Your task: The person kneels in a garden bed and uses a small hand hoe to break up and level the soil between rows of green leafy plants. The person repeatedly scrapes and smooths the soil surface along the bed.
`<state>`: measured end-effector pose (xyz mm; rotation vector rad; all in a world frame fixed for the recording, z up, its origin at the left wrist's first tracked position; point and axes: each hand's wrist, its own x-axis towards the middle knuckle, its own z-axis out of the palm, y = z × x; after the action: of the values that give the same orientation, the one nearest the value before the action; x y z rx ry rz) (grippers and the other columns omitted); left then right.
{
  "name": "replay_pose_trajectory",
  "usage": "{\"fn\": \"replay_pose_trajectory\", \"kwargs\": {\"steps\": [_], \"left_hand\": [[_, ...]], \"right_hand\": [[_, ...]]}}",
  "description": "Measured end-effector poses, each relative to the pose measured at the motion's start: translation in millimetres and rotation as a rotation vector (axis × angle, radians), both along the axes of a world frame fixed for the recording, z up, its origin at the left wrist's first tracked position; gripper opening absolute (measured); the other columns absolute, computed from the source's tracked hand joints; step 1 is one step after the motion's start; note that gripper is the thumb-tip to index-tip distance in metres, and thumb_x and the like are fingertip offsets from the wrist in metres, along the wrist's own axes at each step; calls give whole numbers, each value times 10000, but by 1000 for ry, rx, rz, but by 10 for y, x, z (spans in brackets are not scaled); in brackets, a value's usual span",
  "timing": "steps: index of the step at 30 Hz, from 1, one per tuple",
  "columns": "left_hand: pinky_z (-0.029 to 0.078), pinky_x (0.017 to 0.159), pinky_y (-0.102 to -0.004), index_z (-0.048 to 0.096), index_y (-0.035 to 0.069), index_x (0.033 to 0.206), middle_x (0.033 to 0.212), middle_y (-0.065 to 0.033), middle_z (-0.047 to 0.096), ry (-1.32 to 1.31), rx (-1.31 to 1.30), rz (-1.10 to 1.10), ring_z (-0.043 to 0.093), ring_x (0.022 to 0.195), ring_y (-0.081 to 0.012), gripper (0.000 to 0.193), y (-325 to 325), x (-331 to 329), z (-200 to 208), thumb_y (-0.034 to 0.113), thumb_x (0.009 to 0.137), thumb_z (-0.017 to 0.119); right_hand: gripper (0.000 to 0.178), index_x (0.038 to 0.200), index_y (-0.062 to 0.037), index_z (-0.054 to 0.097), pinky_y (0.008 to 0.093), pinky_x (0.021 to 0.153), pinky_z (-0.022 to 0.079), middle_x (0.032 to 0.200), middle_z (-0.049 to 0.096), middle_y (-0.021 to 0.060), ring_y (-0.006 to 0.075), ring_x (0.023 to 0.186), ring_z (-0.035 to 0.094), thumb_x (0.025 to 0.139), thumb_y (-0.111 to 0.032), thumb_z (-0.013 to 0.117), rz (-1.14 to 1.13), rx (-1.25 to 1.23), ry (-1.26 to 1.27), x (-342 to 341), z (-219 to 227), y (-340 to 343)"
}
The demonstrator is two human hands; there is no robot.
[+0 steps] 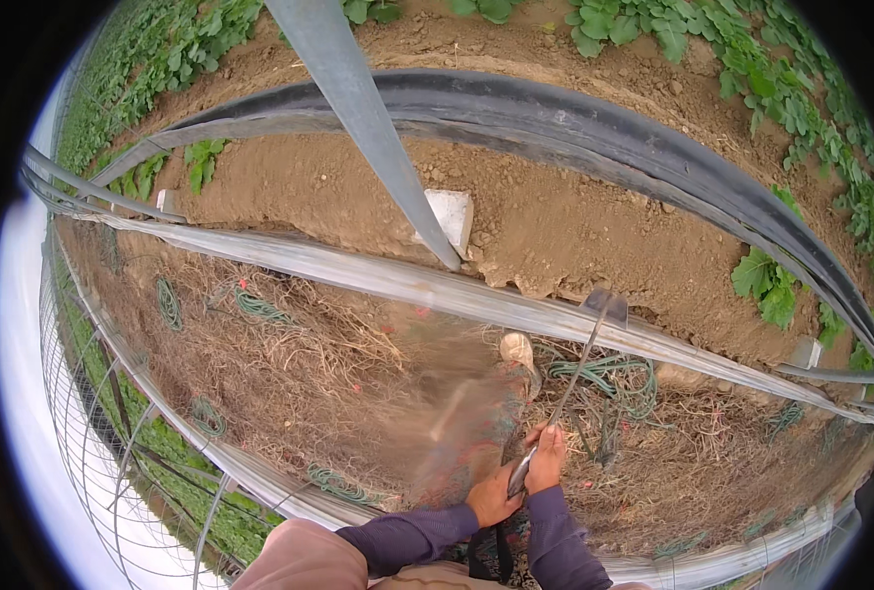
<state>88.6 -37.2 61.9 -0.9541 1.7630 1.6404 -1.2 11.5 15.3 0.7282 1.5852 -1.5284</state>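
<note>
**As it slants over dry stems (697,438), a long-handled tool (574,379)**

Its thin, brownish shaft (583,358) ends in a flat grey blade (608,303) at pale plastic sheeting (358,270) beside bare soil (594,221). The left hand (496,495) grasps the smooth, greyish near end (521,474); the right hand (547,458) is wrapped around it just beyond.

Farm plot (leafy crops (773,287), brown soil (594,202))

Dark purple long sleeves (412,541) reach the bare left hand (494,496) and right hand (547,459); dusty pink cloth (304,557) and a black strap (503,553) show too.
</note>
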Motion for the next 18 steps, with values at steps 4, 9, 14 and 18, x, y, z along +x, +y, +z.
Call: {"fn": "replay_pose_trajectory", "kwargs": {"steps": [4,9,14,18], "left_hand": [[400,666,-402,391,-28,975,830,-215,490,-46,5,-182,494,777,-354,354,-72,375,27,159,694,495],[416,653,-394,477,-25,820,780,-179,499,22,-13,-643,513,739,-328,231,-307,781,323,160,684,494],[430,648,-394,519,6,827,816,-162,533,-93,25,-1128,527,761,-310,210,-743,1308,564,124,656,481],[443,622,-389,607,28,725,741,-162,582,-87,132,-1229,553,735,-298,172,-1157,2187,443,117,640,487]], "right_hand": [[235,811,-55,426,218,443,373,548,396,6,86,475,391,856,-274,352,-111,25,-16,184,189,-103],[246,829,-52,434,207,383,363,516,387,-2,77,413,380,861,-275,336,-141,17,-29,583,492,-155],[246,890,-18,464,217,383,366,523,424,9,71,410,395,864,-233,347,-27,-39,-57,1051,715,-569],[237,987,-22,454,207,381,370,524,420,2,74,419,407,854,-201,373,126,-63,-124,1409,654,-974]]}}
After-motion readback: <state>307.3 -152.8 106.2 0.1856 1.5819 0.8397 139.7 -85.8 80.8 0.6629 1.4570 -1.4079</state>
